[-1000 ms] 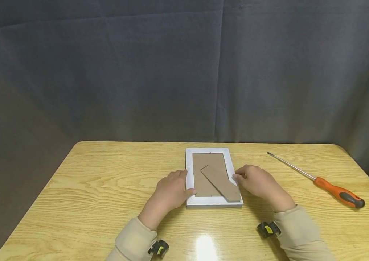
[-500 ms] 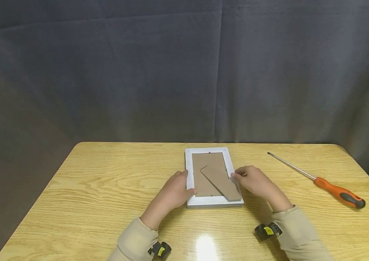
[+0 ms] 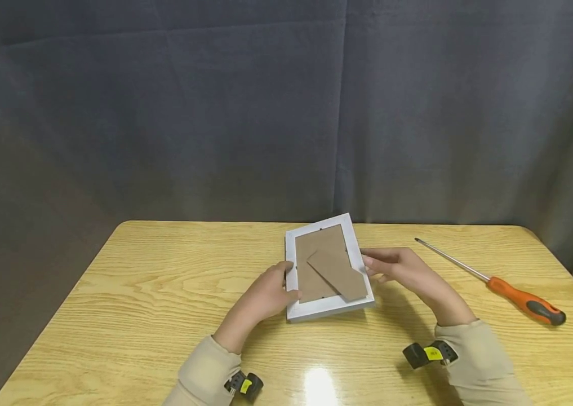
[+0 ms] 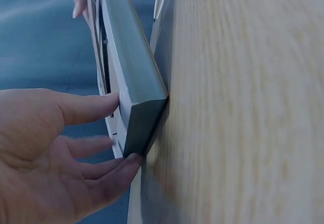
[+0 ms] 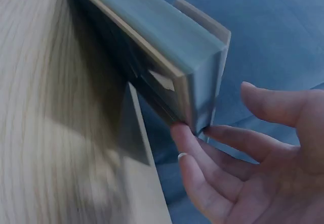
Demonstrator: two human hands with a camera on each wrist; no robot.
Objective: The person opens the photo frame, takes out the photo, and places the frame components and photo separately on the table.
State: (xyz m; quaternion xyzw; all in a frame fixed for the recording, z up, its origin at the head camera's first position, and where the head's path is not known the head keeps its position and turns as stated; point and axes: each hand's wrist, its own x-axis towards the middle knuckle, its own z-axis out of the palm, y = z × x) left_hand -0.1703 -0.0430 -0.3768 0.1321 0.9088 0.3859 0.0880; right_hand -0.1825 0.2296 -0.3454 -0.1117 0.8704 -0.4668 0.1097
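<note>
A white picture frame [image 3: 293,277] is face down, its right side raised off the table and its left edge low. Its brown backing board [image 3: 311,282] and slanted easel stand [image 3: 343,275] face up. My left hand [image 3: 265,296] grips the frame's near left part, thumb on the back and fingers along the side, as the left wrist view shows. Under the raised right edge, the fingertips of my right hand [image 3: 408,273] touch the frame. In the right wrist view that thumb [image 5: 276,102] stands apart from it. The front of the frame is mostly hidden.
A screwdriver [image 3: 519,293] with an orange and black handle lies on the wooden table [image 3: 164,293], right of my right hand. A dark curtain [image 3: 240,113] hangs behind the table's far edge. Both wrists wear small black cameras.
The frame has gone from lying flat to tilted, its right side lifted. My right thumb has come off the frame's back, and the fingers have moved under its edge. My left hand keeps its grip.
</note>
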